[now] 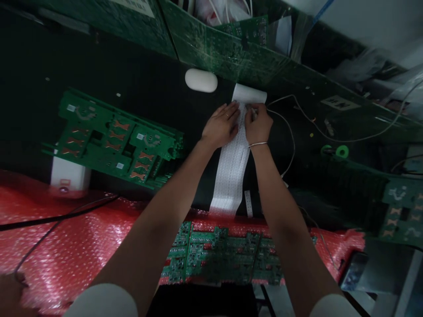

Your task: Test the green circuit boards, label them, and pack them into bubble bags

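Observation:
A long white strip of small printed labels [230, 171] runs from a roll [250, 93] at the back down to the red bubble wrap. My left hand [222, 125] lies on the strip's left side just below the roll, its fingers stretched out flat. On the strip's right edge, my right hand [259, 125] has its fingers curled together in a pinch. What sits between those fingertips, if anything, is too small to make out. Beside the strip lies a narrow cut-off piece of labels [248, 204].
Stacked green circuit boards [109, 136] lie on the left, partly over a white box [69, 176]. A white oval case [201, 80] rests at the back. Red bubble wrap [82, 233] with circuit boards [221, 253] spans the front. A thin cable [292, 136] loops right; a phone [353, 270] lies front right.

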Available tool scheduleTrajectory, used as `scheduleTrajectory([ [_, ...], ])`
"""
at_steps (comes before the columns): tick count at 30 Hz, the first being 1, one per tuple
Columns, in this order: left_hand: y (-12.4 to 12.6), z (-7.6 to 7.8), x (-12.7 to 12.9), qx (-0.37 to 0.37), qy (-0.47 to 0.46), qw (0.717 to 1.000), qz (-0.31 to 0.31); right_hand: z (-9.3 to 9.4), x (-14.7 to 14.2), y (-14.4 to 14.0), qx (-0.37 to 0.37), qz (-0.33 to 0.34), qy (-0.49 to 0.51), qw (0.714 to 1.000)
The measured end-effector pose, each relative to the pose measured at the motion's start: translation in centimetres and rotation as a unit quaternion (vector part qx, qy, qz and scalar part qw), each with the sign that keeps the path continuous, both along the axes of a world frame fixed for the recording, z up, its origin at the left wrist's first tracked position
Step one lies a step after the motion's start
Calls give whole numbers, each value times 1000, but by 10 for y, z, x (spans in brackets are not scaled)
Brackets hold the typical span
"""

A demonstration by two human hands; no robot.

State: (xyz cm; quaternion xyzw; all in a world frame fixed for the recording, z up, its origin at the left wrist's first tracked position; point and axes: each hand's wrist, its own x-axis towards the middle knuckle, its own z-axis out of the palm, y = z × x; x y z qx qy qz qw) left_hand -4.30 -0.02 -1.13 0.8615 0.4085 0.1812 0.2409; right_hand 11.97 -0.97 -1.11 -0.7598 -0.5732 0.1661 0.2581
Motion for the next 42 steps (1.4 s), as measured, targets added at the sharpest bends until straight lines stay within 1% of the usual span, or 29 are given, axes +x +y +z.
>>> scheduleTrajectory([
  [6,1,1,3,4,8,1000,7,1,-6,2,-1,23,-21,1000],
  [11,4,1,5,0,18,1000,23,5,-13,2,-40,25,-80,996],
  [15,8,-2,6,-1,31,999,27,6,-17,2,-38,23,-85,995],
  [19,10,-3,8,3,34,999,35,10,-22,1,-55,13,-92,994],
  [26,13,4,9,5,47,998,37,19,-32,0,-104,3,-126,987],
  [31,15,4,9,11,61,997,39,20,-37,0,-110,-7,-138,984],
  [37,14,4,9,6,52,998,43,21,-41,-2,-133,-18,-171,976],
  [42,14,2,10,-3,33,998,47,28,-45,-6,-137,-31,-161,977],
])
